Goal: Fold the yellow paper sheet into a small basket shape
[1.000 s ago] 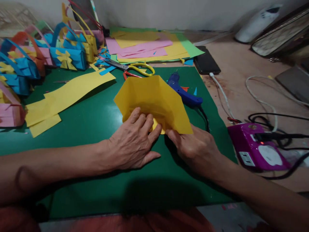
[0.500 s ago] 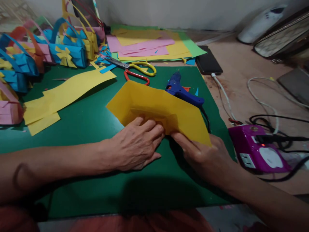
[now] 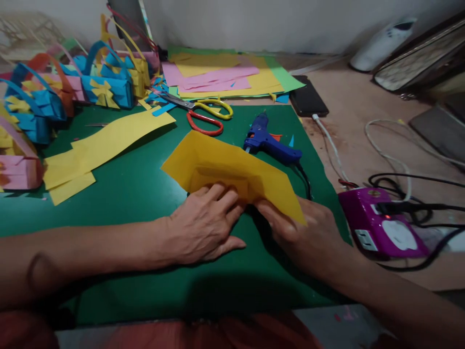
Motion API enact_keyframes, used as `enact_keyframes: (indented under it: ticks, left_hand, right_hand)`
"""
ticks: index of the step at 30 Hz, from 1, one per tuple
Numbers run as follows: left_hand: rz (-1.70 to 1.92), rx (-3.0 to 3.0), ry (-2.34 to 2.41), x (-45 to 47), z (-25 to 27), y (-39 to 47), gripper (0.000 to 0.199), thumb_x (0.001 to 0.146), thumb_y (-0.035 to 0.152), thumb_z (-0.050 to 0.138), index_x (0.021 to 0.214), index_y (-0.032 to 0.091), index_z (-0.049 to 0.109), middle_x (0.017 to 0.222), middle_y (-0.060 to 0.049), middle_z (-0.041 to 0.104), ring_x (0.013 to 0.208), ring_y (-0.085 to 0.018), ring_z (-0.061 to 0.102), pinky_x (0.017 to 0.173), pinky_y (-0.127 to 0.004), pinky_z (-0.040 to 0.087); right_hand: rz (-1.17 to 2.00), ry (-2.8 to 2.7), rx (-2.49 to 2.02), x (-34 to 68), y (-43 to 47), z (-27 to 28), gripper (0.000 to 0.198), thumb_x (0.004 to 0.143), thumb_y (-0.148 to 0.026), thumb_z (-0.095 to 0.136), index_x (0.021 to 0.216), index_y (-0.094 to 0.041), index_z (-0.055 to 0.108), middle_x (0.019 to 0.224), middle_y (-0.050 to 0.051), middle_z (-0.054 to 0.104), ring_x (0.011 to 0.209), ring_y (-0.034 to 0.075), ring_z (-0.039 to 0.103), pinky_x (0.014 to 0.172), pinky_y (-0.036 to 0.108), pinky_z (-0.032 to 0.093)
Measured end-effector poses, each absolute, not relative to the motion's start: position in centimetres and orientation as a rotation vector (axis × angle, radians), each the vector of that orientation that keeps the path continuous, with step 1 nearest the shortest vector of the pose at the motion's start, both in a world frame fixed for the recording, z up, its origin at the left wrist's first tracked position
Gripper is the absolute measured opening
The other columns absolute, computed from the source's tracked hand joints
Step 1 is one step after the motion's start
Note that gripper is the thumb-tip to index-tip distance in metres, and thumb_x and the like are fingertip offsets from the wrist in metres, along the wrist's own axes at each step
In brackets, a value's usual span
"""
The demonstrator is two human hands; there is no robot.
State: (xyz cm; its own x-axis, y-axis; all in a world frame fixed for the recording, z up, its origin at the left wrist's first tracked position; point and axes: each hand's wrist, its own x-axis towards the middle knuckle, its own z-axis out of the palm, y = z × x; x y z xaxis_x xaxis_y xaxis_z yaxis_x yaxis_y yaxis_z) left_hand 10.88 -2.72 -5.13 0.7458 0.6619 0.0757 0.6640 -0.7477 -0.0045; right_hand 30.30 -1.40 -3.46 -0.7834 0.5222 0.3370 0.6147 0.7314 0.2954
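Note:
A folded sheet of yellow paper [image 3: 227,157] stands partly raised in front of me, its side flaps bent up. My left hand [image 3: 210,220] lies over the near edge of the paper, fingers reaching into the fold and thumb stretched apart; its fingertips are partly hidden. At the sheet's right end, my right hand [image 3: 301,225] is closed on the paper, thumb on the near side and the other fingers mostly hidden behind. Beyond the paper lie scissors [image 3: 210,121] with one yellow and one red handle, and a blue glue gun [image 3: 271,140].
Yellow strips [image 3: 109,140] lie left on the green mat [image 3: 145,295]. Several small paper baskets [image 3: 109,89] stand at the far left. Coloured sheets [image 3: 218,77] are stacked at the back. A phone [image 3: 308,97], cables and a purple power outlet box [image 3: 381,223] are at right.
The view has shifted slightly. The yellow paper's right flap sits a little lower and further left. Both hands keep their places on the paper.

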Motion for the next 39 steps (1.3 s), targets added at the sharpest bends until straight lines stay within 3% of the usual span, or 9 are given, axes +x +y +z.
enact_keyframes:
  ticks: [5, 9, 13, 16, 21, 25, 33, 36, 39]
  left_hand:
    - [-0.038, -2.824, -1.039, 10.1, -5.3, -3.8, 0.062, 0.091, 0.054, 0.033, 0.109, 0.001, 0.060, 0.114, -0.021, 0.055, 0.099, -0.030, 0.052, 0.077, -0.037, 0.045]
    - [-0.017, -2.788, -1.032, 10.2, -5.6, -4.3, 0.073, 0.091, 0.059, 0.028, 0.117, -0.003, 0.056, 0.119, -0.025, 0.055, 0.102, -0.033, 0.055, 0.084, -0.040, 0.045]
    - [-0.019, -2.763, -1.121, 11.2, -6.1, -5.1, 0.095, 0.082, 0.073, 0.027, 0.128, -0.008, 0.043, 0.133, -0.034, 0.041, 0.124, -0.044, 0.040, 0.099, -0.048, 0.035]
    - [0.043, -2.777, -1.189, 11.9, -6.3, -5.5, 0.103, 0.077, 0.078, 0.028, 0.131, -0.010, 0.037, 0.135, -0.038, 0.033, 0.129, -0.048, 0.030, 0.103, -0.051, 0.030]
    - [0.090, -2.802, -1.176, 12.2, -6.1, -5.4, 0.102, 0.079, 0.076, 0.027, 0.133, -0.011, 0.033, 0.135, -0.037, 0.034, 0.129, -0.048, 0.028, 0.104, -0.052, 0.030]
    - [0.074, -2.788, -1.187, 11.6, -6.0, -5.4, 0.099, 0.081, 0.074, 0.029, 0.134, -0.009, 0.033, 0.136, -0.036, 0.033, 0.129, -0.047, 0.030, 0.103, -0.051, 0.032]
    - [0.060, -2.738, -1.145, 10.7, -5.8, -5.9, 0.088, 0.086, 0.066, 0.029, 0.129, -0.010, 0.038, 0.132, -0.037, 0.038, 0.126, -0.048, 0.035, 0.101, -0.052, 0.033]
    - [0.053, -2.743, -1.136, 10.8, -6.0, -5.7, 0.087, 0.087, 0.064, 0.027, 0.129, -0.011, 0.039, 0.131, -0.038, 0.040, 0.126, -0.048, 0.035, 0.100, -0.053, 0.034]
    - [0.046, -2.766, -1.124, 11.0, -6.3, -5.6, 0.080, 0.089, 0.060, 0.026, 0.130, -0.008, 0.041, 0.130, -0.035, 0.043, 0.125, -0.047, 0.037, 0.098, -0.054, 0.034]
  right_hand:
    - [-0.588, -2.689, -0.901, 30.3, -1.3, -3.6, 0.035, 0.082, -0.005, 0.035, 0.072, -0.016, 0.066, 0.062, 0.007, 0.056, 0.057, 0.018, 0.045, 0.054, 0.028, 0.034]
    - [-0.590, -2.712, -0.921, 30.5, -1.5, -3.6, 0.036, 0.083, -0.005, 0.034, 0.074, -0.015, 0.068, 0.062, 0.007, 0.058, 0.056, 0.017, 0.046, 0.055, 0.029, 0.034]
    - [-0.663, -2.784, -0.990, 30.7, -2.5, -3.4, 0.036, 0.086, -0.007, 0.034, 0.096, -0.010, 0.068, 0.060, 0.006, 0.059, 0.054, 0.017, 0.049, 0.057, 0.030, 0.033]
    - [-0.711, -2.765, -0.984, 30.6, -3.2, -3.5, 0.034, 0.087, -0.008, 0.036, 0.104, -0.010, 0.066, 0.054, 0.002, 0.055, 0.052, 0.017, 0.051, 0.058, 0.031, 0.032]
    - [-0.577, -2.767, -0.913, 30.3, -3.1, -4.7, 0.038, 0.097, -0.029, 0.031, 0.106, -0.015, 0.065, 0.049, -0.002, 0.054, 0.044, 0.016, 0.051, 0.051, 0.031, 0.027]
    - [-0.501, -2.780, -0.951, 30.1, -2.5, -5.6, 0.043, 0.098, -0.036, 0.027, 0.107, -0.013, 0.062, 0.051, -0.001, 0.058, 0.043, 0.017, 0.053, 0.050, 0.030, 0.027]
    - [-0.532, -2.734, -0.899, 29.8, -2.9, -5.5, 0.031, 0.095, -0.026, 0.038, 0.100, -0.008, 0.063, 0.052, 0.000, 0.056, 0.046, 0.015, 0.051, 0.051, 0.030, 0.031]
    - [-0.299, -2.687, -0.716, 28.7, -3.4, -4.9, 0.030, 0.094, -0.017, 0.035, 0.096, -0.008, 0.063, 0.059, 0.002, 0.057, 0.054, 0.014, 0.052, 0.054, 0.029, 0.036]
    - [0.051, -2.611, -0.652, 27.1, -3.4, -4.0, 0.034, 0.091, -0.013, 0.029, 0.094, -0.009, 0.062, 0.078, 0.008, 0.063, 0.074, 0.017, 0.056, 0.066, 0.030, 0.044]
